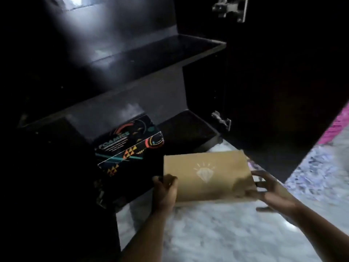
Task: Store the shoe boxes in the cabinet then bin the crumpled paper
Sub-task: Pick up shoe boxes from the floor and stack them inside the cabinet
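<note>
You carry brown box (206,175) flat between both hands: left hand (164,191) curls round near-left corner, right hand (272,190) splays open against right end, steadying. Black patterned box (130,148) ahead-left of grip, in cabinet (190,133) bottom shelf; free space beside it, likely target.

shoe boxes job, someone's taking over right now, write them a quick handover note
Left hand grips the brown box at its left end; right hand touches its right end with spread fingers.
The brown box is in front of the open cabinet, above the floor, not yet inside.
Done: the black patterned box sits on the bottom shelf.
Left: slide the brown box in beside it, then bin the crumpled paper, which is out of view.
</note>
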